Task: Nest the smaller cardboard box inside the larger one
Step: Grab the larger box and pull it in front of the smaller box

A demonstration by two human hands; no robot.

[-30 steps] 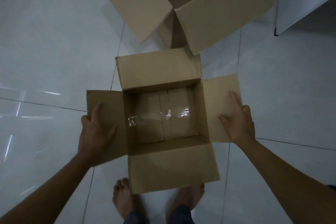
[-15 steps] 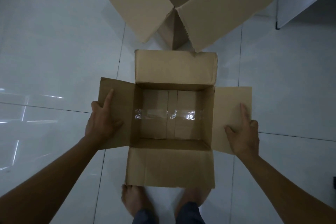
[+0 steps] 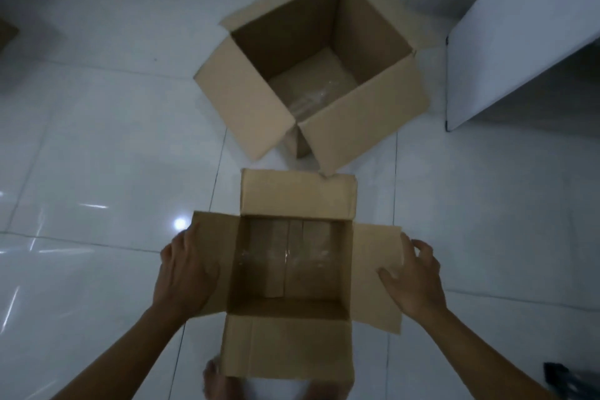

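The smaller cardboard box point(image 3: 289, 347) is in front of me, open at the top with all its flaps folded outward and clear tape across its bottom. My left hand point(image 3: 185, 273) grips its left flap. My right hand point(image 3: 415, 279) grips its right flap, fingers curled over the flap's edge. The larger cardboard box point(image 3: 367, 120) stands on the floor just beyond it, turned corner-on, open and empty, its flaps spread outward. The far flap of the smaller box almost reaches the larger box's near flap.
The floor is glossy white tile point(image 3: 97, 156) with light reflections. A white panel point(image 3: 519, 42) leans or stands at the right. A wall base runs along the top. My bare foot point(image 3: 214, 383) shows under the smaller box. A dark object point(image 3: 561, 380) lies at the lower right.
The view has tilted up, so the whole larger box now shows. The smaller box sits lower in frame. My hands have shifted outward to the flap edges and curled around them.
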